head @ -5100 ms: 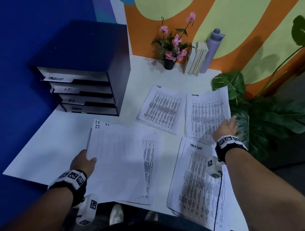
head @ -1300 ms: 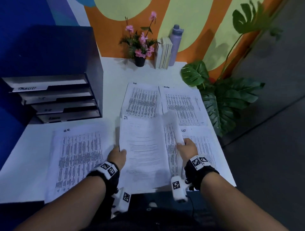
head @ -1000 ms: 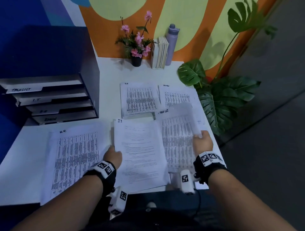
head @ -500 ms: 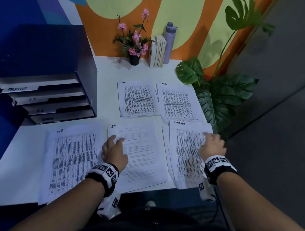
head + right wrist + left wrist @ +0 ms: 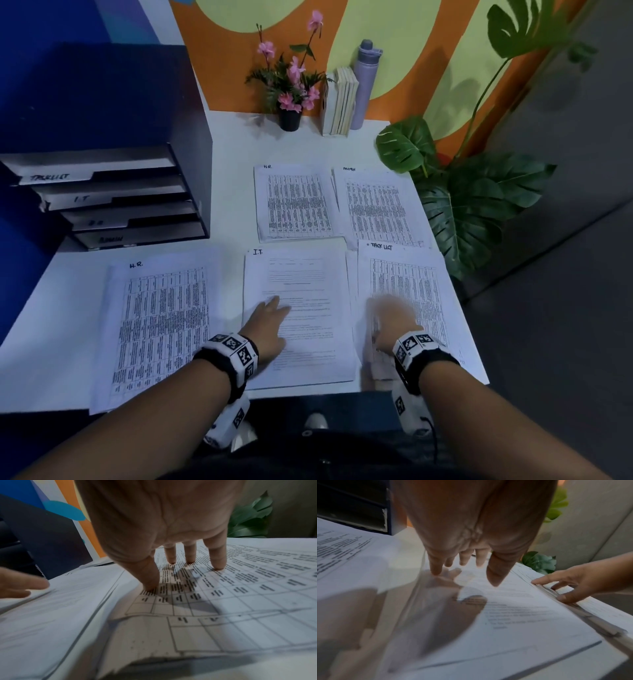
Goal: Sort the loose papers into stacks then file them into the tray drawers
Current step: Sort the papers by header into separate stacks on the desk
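Note:
Five paper stacks lie on the white table (image 5: 233,192). In the near row are an H.R. stack (image 5: 161,329), an I.T. stack (image 5: 301,284) and a Task List stack (image 5: 411,274). Behind them are a second H.R. stack (image 5: 296,202) and an Admin stack (image 5: 376,205). My left hand (image 5: 270,322) lies with straight fingers on the I.T. stack (image 5: 513,608). My right hand (image 5: 390,315), blurred, presses its straight fingertips (image 5: 217,563) on the Task List stack (image 5: 257,588) near its left edge. The dark tray drawers (image 5: 113,198), labelled, stand at the back left.
A flower pot (image 5: 289,116), some books (image 5: 339,102) and a purple bottle (image 5: 364,82) stand along the far wall. A large leafy plant (image 5: 462,205) hangs over the table's right edge. The near table edge runs just under my wrists.
My right hand has laid its sheet on the Task List stack and slid to that stack's left side. My left hand has let go of the I.T. stack's edge and lies flat on it.

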`<action>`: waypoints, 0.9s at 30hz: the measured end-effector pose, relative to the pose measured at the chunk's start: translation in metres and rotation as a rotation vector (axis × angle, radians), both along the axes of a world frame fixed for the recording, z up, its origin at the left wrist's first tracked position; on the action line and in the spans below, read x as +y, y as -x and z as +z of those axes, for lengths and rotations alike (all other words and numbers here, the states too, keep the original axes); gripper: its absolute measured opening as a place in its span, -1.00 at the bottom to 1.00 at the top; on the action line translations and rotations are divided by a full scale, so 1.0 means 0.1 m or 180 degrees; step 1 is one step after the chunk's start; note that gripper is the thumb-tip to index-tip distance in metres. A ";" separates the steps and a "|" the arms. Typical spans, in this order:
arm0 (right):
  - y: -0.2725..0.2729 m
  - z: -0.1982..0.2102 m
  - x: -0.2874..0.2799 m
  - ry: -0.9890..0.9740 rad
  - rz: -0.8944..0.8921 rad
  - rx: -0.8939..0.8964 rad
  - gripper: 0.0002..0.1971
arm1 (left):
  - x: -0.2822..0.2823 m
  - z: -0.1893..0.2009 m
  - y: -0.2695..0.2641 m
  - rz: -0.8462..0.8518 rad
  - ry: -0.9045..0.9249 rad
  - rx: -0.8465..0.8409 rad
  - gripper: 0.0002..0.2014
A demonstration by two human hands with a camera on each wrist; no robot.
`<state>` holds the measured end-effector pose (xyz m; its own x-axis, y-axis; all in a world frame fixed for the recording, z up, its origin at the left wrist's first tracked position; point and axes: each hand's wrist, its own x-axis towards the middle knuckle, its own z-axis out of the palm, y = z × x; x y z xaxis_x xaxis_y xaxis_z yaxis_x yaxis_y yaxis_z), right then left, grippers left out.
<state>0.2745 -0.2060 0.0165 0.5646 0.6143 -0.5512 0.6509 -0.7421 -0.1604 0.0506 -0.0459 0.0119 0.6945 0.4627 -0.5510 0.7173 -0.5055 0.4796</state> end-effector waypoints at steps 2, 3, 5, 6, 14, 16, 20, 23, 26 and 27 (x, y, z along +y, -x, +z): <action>-0.03 0.02 0.04 0.0044 0.0003 0.0031 -0.22 | 0.04 0.02 0.04 0.0357 -0.0122 -0.0421 -0.31; -0.04 0.02 0.07 0.0057 -0.0006 0.0032 -0.22 | 0.08 0.02 0.08 0.0557 -0.0240 -0.0566 -0.32; -0.01 0.06 0.15 0.0039 -0.0029 -0.0045 -0.28 | 0.18 0.03 0.20 0.0959 -0.0491 -0.0612 -0.34; 0.03 0.08 0.21 -0.0033 -0.0032 -0.0119 -0.33 | 0.24 0.02 0.29 0.1141 -0.0636 -0.0513 -0.34; 0.78 0.21 0.94 -0.1275 0.0507 0.0623 -0.58 | 0.58 -0.20 1.27 0.2136 -0.0672 0.0965 -0.28; 0.98 0.20 1.08 -0.1229 0.0683 0.0874 -0.59 | 0.52 -0.25 1.39 0.1981 -0.0529 0.1063 -0.21; 1.34 0.14 1.24 -0.0976 0.0737 0.1187 -0.60 | 0.39 -0.27 1.50 0.1671 -0.0699 0.0918 -0.24; 1.54 0.10 1.30 -0.0730 0.0879 0.1371 -0.62 | 0.36 -0.25 1.59 0.1864 -0.0961 0.0822 -0.38; 1.66 0.11 1.34 -0.0712 0.0957 0.1378 -0.63 | 0.41 -0.22 1.74 0.2524 -0.0826 0.0734 -0.25; 1.69 0.13 1.35 -0.0707 0.0949 0.1344 -0.63 | 0.43 -0.22 1.80 0.2650 -0.0759 0.0722 -0.17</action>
